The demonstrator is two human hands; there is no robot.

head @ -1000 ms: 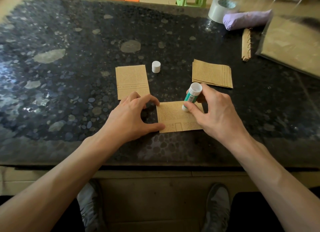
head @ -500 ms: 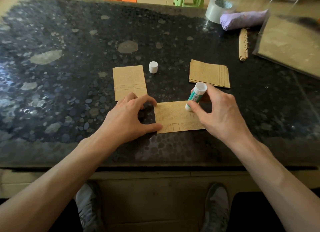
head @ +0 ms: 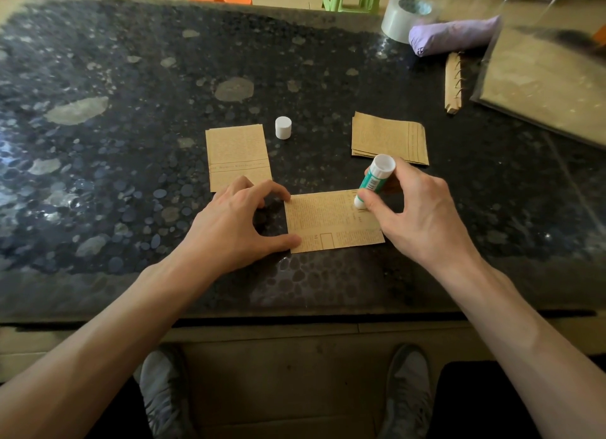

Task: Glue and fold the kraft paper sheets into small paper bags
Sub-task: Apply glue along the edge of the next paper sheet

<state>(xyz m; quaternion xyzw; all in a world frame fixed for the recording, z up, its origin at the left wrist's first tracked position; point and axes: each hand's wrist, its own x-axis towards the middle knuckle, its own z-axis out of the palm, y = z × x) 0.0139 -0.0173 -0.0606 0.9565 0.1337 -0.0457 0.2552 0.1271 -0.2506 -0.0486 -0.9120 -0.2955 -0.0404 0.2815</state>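
Note:
A printed kraft paper sheet [head: 324, 222] lies flat near the front of the dark stone table [head: 131, 94]. My left hand [head: 229, 225] holds down its left edge with thumb and index fingertips. My right hand [head: 416, 215] grips a green-and-white glue stick [head: 373, 179], tilted, its tip pressed on the sheet's upper right part. The stick's white cap [head: 283, 127] stands further back. A folded kraft piece [head: 237, 156] lies to the left. A stack of kraft sheets [head: 390, 137] lies behind my right hand.
At the back right sit a tape roll [head: 405, 16], a lilac folded umbrella [head: 455, 37], a narrow kraft strip with string [head: 454, 81] and a clear bag of kraft paper [head: 544, 81]. Orange and green stools stand beyond the table. My shoes show below the table edge.
My right hand has slid the glue stick to the right along the sheet's upper edge. My left hand has kept its hold on the left edge.

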